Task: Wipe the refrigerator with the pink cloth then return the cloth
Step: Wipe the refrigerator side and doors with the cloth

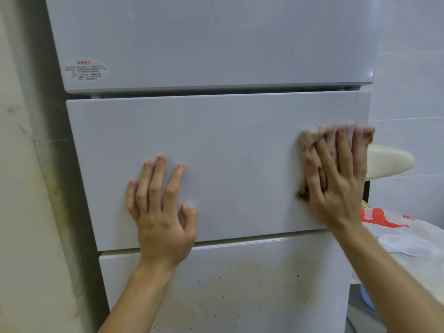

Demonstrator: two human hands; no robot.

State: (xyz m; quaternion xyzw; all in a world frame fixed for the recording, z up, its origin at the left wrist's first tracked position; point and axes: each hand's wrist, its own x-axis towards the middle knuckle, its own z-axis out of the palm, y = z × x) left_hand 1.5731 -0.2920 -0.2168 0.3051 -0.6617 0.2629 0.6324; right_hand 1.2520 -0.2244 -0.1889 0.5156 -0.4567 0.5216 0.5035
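My right hand [336, 179] presses the pink cloth [310, 150] against the right edge of the refrigerator [204, 44] middle door [228, 152], fingers straight and spread. The cloth is crumpled, faded pink with brownish blotches. My left hand [161, 212] lies flat, fingers straight, on that door's lower left. Below the door, the lower panel [228, 284] is glossy white with dark specks. To the door's right lies a white plastic bag [396, 236].
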